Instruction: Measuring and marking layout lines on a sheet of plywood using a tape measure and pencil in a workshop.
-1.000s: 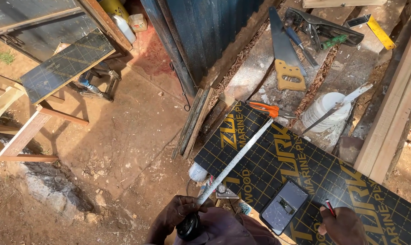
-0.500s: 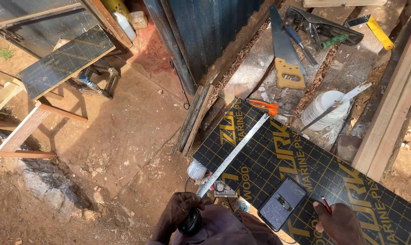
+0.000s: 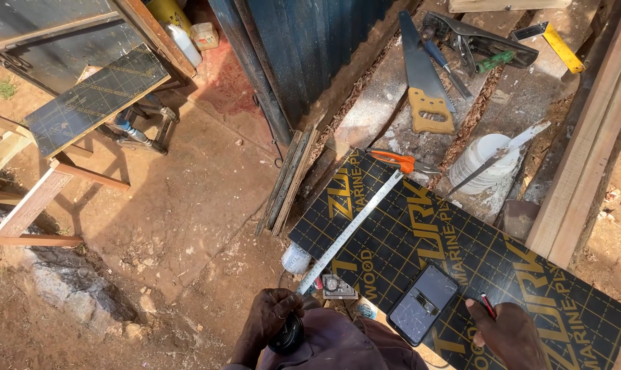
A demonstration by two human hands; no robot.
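Our left hand (image 3: 273, 316) grips the tape measure case (image 3: 288, 336) as before, tape blade (image 3: 351, 229) still stretched across the dark plywood sheet (image 3: 461, 260). Our right hand (image 3: 506, 336), holding a red pencil (image 3: 487, 305), has barely moved near the sheet's near edge, so the measuring continues.

Harsh sun, hard shadows under the trestles (image 3: 64, 178) at 9 o'clock; glare on the bucket (image 3: 485, 161); sharp, edges slightly bent.
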